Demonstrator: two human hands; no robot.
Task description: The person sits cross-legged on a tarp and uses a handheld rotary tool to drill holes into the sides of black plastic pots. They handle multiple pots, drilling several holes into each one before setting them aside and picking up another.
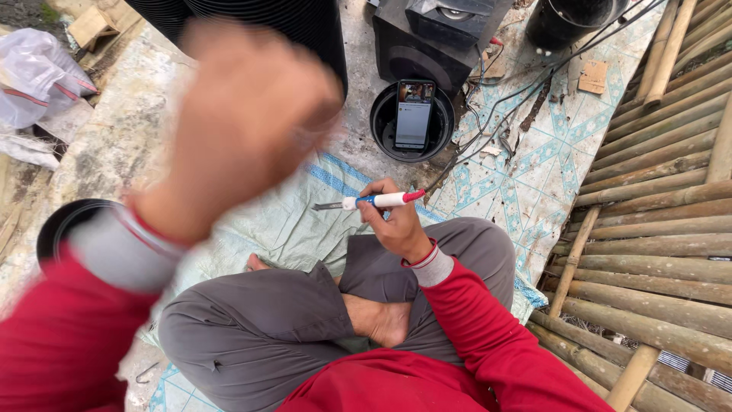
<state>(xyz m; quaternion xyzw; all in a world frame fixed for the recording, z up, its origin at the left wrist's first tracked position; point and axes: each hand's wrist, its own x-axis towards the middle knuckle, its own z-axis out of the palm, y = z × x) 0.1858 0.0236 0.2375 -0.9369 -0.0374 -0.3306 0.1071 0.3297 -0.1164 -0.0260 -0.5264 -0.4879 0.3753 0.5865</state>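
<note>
Above the crossed knees in grey trousers [305,313], the right hand [396,225] was clamped round a slim tool [374,201]: a white plastic barrel with a blue band, a red cap at its right end and a dull metal tip pointing left. Fingers were curled tight over the barrel, thumb underneath.

Left of the tool, the left hand [248,118] was raised close to the camera and blurred; whether its fingers were apart or together I could not tell, and nothing showed in it. Both arms wore red sleeves with ribbed grey cuffs.

Beneath the tool lay a woven plastic sack [282,221], pale with blue stripes, over a patterned vinyl sheet [534,168]. Beyond the tool, a smartphone [414,114] leaned upright inside a round black pot [381,130], with a boxy black speaker [435,38] behind it and thin tangled wires [488,130] trailing beside. Right of the tool ran a platform of round bamboo poles [656,191]. Far left of the tool sat a crumpled clear plastic bag [34,76].
</note>
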